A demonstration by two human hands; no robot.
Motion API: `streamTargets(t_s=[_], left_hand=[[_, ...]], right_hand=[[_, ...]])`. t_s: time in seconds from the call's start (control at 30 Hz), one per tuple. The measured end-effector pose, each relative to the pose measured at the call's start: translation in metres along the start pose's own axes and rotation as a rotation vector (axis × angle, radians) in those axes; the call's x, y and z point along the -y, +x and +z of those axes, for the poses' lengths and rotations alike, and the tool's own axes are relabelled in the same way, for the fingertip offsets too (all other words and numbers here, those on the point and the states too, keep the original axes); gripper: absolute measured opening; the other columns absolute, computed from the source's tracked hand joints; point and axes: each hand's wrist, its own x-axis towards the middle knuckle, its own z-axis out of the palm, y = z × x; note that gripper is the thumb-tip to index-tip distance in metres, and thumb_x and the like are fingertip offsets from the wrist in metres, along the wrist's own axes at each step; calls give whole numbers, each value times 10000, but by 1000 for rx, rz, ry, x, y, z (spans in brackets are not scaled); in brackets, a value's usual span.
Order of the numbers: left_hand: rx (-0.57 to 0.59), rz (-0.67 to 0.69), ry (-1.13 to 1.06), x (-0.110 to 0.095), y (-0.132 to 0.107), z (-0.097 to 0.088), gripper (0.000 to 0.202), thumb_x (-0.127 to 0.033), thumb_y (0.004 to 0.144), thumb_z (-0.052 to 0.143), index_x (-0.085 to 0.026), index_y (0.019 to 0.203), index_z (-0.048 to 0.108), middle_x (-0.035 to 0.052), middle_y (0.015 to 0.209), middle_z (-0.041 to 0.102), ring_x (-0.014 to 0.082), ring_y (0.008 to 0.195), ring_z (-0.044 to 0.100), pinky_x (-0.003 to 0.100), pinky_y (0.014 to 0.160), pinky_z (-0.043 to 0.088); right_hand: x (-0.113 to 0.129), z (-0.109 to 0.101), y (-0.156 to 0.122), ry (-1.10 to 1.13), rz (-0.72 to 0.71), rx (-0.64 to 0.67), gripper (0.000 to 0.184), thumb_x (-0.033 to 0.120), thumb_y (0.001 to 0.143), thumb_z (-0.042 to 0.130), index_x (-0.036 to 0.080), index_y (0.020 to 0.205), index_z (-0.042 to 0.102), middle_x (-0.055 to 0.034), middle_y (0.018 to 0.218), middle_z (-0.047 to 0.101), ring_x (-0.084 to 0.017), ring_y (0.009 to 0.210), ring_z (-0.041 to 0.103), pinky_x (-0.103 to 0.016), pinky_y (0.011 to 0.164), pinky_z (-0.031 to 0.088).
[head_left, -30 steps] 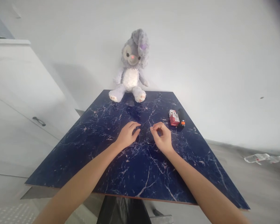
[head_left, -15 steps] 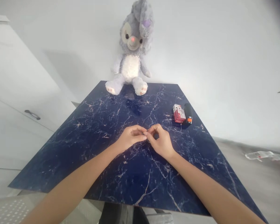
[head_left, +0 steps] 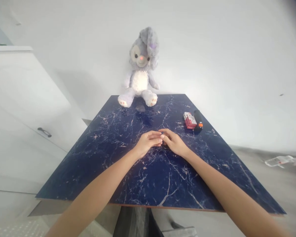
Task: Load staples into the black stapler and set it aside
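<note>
Over the middle of the dark blue marbled table [head_left: 135, 181], my two hands meet at the fingertips. My left hand [head_left: 148, 142] has its fingers pressed together, with the thumb close below them. From the other side my right hand [head_left: 174, 141] curls in, its thumb and fingers touching the tips of the left hand. Whatever is pinched between them, if anything, is too small or too hidden to make out. To the right, apart from both hands, lies a red and white box [head_left: 189, 120] beside a black cylindrical item [head_left: 198, 118] with an orange part.
A grey plush rabbit [head_left: 140, 77] sits at the table's far edge against the white wall [head_left: 224, 59]. A white cabinet [head_left: 22, 131] with a dark handle stands at the left. Clear plastic packaging [head_left: 281, 160] lies on the floor at the right.
My head view has tilted up, so more of the wall shows. The hands stay together; the right fingers now reach further over the left fingertips.
</note>
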Motion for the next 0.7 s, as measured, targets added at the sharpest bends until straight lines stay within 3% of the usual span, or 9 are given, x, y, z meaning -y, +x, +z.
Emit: streamTargets(t_s=[0.1, 0.2, 0.7], left_hand=[[15, 21, 17, 0, 0, 0, 379, -250, 700, 874, -158, 1031, 715, 66, 985, 735, 165, 841, 697, 350, 803, 564], [29, 47, 11, 1, 1, -1, 364, -259, 717, 862, -169, 1034, 708, 50, 973, 724, 150, 820, 686, 339, 789, 558], [29, 59, 6, 2, 3, -2, 347, -222, 721, 848, -166, 1036, 712, 46, 960, 715, 144, 850, 662, 336, 840, 507]], right_hand=[[4, 1, 0, -66, -24, 26, 406, 548, 1006, 443, 200, 957, 648, 2, 748, 631, -150, 666, 572, -272, 662, 440], [5, 1, -1, -90, -32, 42, 494, 562, 1013, 407, 189, 745, 586, 19, 663, 568, -132, 622, 515, -258, 632, 398], [10, 2, 0, -129, 3, 52, 532, 568, 1022, 366, 181, 743, 602, 20, 656, 582, -132, 622, 523, -250, 635, 395]])
